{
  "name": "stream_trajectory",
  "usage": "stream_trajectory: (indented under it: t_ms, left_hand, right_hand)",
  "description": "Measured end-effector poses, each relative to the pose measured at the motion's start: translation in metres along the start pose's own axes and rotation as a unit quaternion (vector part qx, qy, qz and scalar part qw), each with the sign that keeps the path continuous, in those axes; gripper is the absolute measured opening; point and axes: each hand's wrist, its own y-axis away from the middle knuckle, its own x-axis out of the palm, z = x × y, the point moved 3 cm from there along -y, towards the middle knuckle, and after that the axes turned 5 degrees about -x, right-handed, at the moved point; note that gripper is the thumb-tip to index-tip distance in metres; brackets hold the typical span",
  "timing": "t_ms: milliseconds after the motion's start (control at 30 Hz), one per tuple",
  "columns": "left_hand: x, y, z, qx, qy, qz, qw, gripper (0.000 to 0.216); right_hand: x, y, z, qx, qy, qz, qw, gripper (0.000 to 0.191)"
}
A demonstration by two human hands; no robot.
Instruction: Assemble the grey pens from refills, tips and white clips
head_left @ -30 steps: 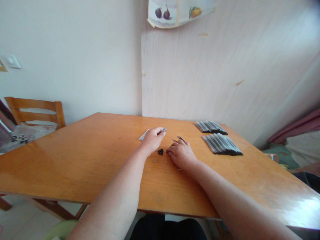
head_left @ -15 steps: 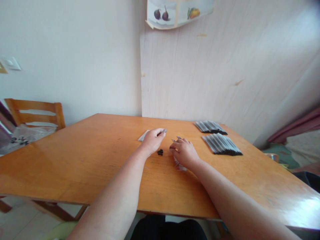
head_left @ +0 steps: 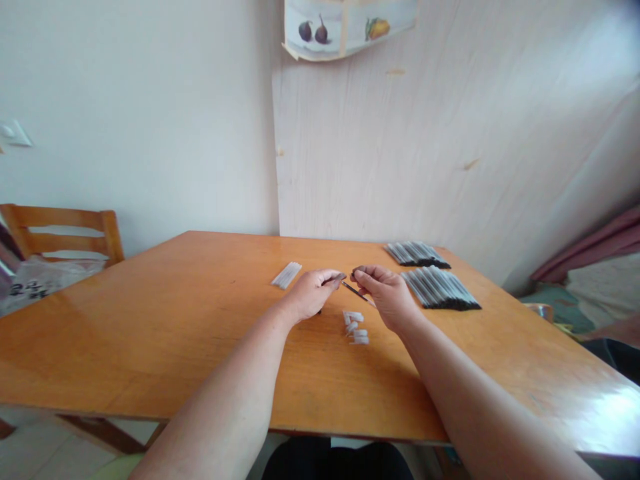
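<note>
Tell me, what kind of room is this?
Probably a room in someone's home, maybe a dining corner: a wooden table, a wooden chair beside it, and a fruit picture on the wall.

left hand [head_left: 310, 298]: bare | right hand [head_left: 391, 297]: bare | forearms [head_left: 240, 387]: bare to frame edge | lap: dark garment [head_left: 320, 461]

We see an orange wooden table [head_left: 150, 313]. A small white bundle [head_left: 287, 275] lies near its middle. A few white bits [head_left: 355, 327] lie closer to us, to the right of the bundle. On the right side lie two piles of dark sticks, the far pile [head_left: 417, 253] and the near pile [head_left: 440, 288], close together.
</note>
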Motion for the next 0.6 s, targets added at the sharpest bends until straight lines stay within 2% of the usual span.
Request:
stream_trajectory:
  t_ms: [300, 600]
  left_hand:
    - [0.0014, 0.0025, -0.0068, 0.027, -0.019, 0.011, 0.999, 0.03]
    - [0.0017, 0.0024, -0.0063, 0.047, -0.058, 0.016, 0.997, 0.028]
  right_hand:
    - [-0.0012, -0.0018, -0.0064, -0.009, 0.086, 0.003, 0.996, 0.036]
    - [-0.0003, -0.0018, -0.008, -0.016, 0.097, 0.028, 0.995, 0.034]
